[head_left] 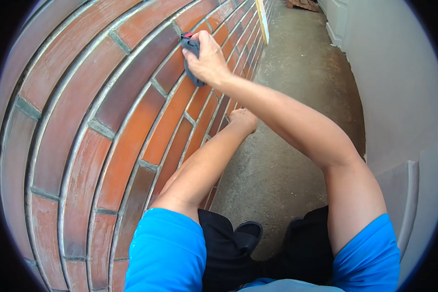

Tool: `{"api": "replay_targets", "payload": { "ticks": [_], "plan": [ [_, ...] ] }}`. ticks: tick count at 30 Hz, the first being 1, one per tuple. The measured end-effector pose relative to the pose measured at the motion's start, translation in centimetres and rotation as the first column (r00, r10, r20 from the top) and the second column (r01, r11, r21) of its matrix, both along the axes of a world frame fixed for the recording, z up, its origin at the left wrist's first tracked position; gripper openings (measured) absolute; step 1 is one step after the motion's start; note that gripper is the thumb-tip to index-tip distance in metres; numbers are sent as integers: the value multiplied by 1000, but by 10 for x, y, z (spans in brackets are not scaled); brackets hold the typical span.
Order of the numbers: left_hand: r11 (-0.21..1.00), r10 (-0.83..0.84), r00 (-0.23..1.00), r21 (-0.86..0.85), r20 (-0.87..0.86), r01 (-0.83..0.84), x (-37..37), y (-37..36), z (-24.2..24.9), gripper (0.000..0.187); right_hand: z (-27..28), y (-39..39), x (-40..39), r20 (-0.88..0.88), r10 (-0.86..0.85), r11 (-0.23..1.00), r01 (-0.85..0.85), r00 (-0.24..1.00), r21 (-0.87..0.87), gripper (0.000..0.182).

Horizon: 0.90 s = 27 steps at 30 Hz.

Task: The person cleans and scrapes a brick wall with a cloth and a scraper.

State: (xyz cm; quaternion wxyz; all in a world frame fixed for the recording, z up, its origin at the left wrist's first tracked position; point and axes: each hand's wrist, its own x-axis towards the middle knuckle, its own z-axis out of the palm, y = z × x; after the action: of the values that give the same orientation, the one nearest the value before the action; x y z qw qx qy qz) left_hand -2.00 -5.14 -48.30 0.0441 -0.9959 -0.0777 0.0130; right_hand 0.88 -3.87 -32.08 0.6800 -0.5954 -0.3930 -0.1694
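My right hand [208, 59] is closed on a dark grey cloth [193, 68] and presses it to the brick wall [131, 141]. A bit of red shows at the cloth's upper edge. Lower down and nearer the floor, my left hand [243, 120] is curled close to the wall, partly behind my right forearm. Its fingers face away from me, so anything inside them is hidden. The bricks around the cloth are cleaner orange, while several at the left carry a whitish film. Grey mortar lines run between them.
A narrow concrete floor [297, 97] runs ahead between the brick wall and a pale wall [399, 87] on the right. A wooden strip [263, 22] leans by the bricks further on. My dark shoe [248, 236] is below. A brownish object [302, 4] lies at the far end.
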Motion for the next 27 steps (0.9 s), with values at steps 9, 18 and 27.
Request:
{"api": "replay_targets", "payload": {
  "ticks": [9, 18, 27],
  "plan": [
    [996, 83, 929, 42, -359, -72, -8, -9, 27, 29, -3, -11, -81, 356, 210, 968, -246, 910, 57, 40],
    [990, 136, 886, 39, -443, -133, -13, -12, 37, 31, 18, -22, -143, 714, 238, 918, -393, 659, 57, 48],
    [995, 92, 940, -15, -328, -102, -21, 6, 43, 60, 44, -4, -43, 138, -28, 999, 31, 990, -22, 27]
  ]
}}
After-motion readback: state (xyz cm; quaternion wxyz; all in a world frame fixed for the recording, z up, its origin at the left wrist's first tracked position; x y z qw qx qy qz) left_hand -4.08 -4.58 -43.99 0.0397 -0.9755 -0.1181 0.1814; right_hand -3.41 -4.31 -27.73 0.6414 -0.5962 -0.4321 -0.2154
